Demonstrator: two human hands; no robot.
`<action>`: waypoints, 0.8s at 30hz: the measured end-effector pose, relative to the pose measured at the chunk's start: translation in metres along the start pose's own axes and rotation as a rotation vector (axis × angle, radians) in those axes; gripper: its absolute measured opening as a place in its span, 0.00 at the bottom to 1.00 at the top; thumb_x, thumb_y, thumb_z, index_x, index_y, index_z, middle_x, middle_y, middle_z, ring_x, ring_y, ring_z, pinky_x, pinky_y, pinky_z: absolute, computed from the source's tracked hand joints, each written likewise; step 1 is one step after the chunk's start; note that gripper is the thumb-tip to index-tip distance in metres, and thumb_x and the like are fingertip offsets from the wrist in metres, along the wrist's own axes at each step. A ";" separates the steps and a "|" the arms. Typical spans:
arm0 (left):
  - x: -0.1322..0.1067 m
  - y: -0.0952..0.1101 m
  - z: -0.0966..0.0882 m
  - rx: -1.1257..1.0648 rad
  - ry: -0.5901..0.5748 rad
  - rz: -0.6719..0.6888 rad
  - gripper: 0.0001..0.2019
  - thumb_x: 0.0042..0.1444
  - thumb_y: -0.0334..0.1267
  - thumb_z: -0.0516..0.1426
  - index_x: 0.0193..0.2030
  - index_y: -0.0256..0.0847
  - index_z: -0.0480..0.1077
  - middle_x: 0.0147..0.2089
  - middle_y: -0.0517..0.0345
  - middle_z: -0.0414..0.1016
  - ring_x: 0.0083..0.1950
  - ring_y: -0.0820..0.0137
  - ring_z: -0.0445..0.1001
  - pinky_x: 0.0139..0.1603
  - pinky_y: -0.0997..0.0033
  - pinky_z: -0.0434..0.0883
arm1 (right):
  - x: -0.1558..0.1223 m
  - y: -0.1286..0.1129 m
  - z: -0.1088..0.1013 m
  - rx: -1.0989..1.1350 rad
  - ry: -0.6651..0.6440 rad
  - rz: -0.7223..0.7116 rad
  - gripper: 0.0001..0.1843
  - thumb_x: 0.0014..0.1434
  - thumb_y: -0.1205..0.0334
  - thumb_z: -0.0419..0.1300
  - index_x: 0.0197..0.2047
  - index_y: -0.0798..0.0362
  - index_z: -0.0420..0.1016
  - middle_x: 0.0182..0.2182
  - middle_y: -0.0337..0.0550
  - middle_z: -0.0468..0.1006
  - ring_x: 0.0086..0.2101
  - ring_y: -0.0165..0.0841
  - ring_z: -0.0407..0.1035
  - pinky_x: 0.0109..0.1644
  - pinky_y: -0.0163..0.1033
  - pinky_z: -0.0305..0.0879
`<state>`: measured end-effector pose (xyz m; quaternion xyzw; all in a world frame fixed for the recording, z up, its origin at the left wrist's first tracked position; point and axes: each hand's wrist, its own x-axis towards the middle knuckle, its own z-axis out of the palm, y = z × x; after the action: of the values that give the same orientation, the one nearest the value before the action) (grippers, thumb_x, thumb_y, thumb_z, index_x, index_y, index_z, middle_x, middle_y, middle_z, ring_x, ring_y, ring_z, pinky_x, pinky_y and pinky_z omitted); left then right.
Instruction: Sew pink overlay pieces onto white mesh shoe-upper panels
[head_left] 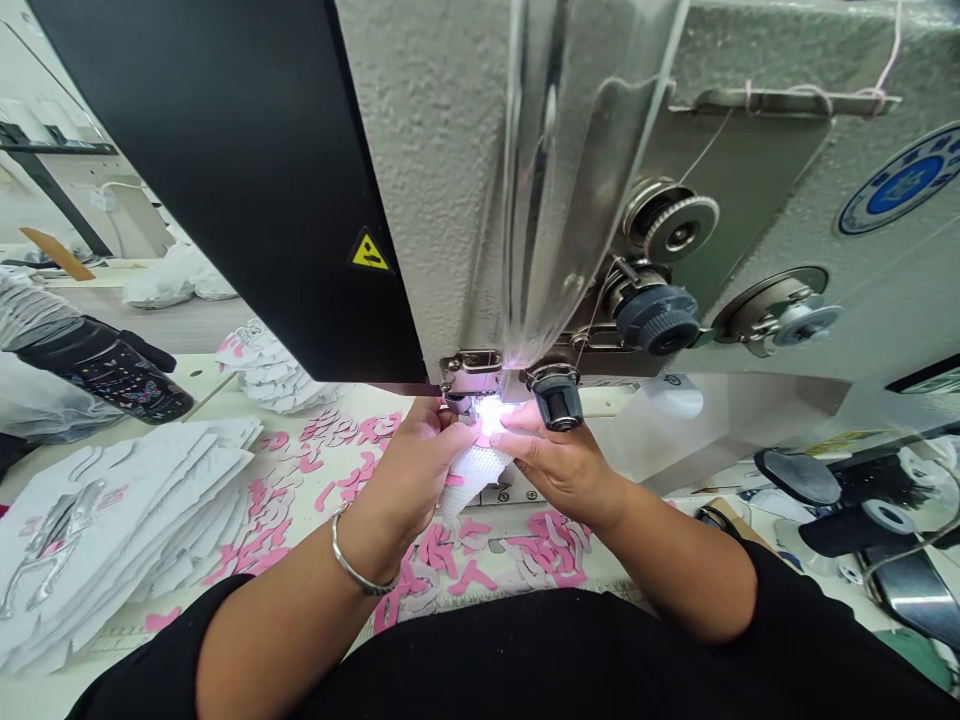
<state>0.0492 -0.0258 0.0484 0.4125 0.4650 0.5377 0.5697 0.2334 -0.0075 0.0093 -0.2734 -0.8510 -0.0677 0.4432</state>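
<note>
Under the needle area of a large grey sewing machine (442,180), a piece of white textured fabric (474,472) lies in bright lamp light. My left hand (424,455), with a silver bangle at the wrist, grips the fabric's left side, its thumb close to the presser foot (461,402). From the right, my right hand (566,465) pinches the fabric's other edge, thumb and fingers pressed near the needle. Glare hides the exact stitching spot. A small pink piece (484,438) shows between the thumbs.
Many pink and white cut pieces (551,548) lie scattered over the machine bed. At left are stacked white fabric panels (135,510), another stack (277,370) and a black patterned bottle (105,370). On the right sit a black thread spool (855,530) and assorted tools.
</note>
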 end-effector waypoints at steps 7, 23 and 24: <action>0.000 -0.002 0.003 -0.032 0.043 0.002 0.14 0.45 0.29 0.62 0.38 0.41 0.66 0.31 0.65 0.66 0.28 0.76 0.68 0.26 0.79 0.67 | 0.002 0.002 0.001 0.055 0.027 -0.013 0.11 0.65 0.65 0.57 0.45 0.46 0.79 0.38 0.43 0.78 0.44 0.35 0.71 0.50 0.45 0.67; 0.000 -0.004 0.003 -0.028 0.028 0.003 0.14 0.44 0.30 0.62 0.39 0.41 0.66 0.30 0.64 0.67 0.28 0.74 0.69 0.26 0.77 0.67 | -0.001 0.006 0.004 0.090 -0.013 0.021 0.13 0.64 0.66 0.58 0.48 0.43 0.78 0.41 0.42 0.77 0.45 0.35 0.70 0.52 0.47 0.66; 0.000 -0.004 0.003 -0.022 0.032 0.001 0.14 0.44 0.30 0.62 0.38 0.41 0.66 0.30 0.64 0.67 0.28 0.74 0.70 0.26 0.77 0.68 | -0.001 0.006 0.004 0.100 0.006 0.013 0.13 0.64 0.67 0.58 0.48 0.43 0.78 0.42 0.42 0.77 0.45 0.35 0.71 0.52 0.47 0.66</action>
<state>0.0527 -0.0259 0.0449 0.3978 0.4679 0.5494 0.5665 0.2339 -0.0013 0.0055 -0.2563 -0.8501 -0.0228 0.4594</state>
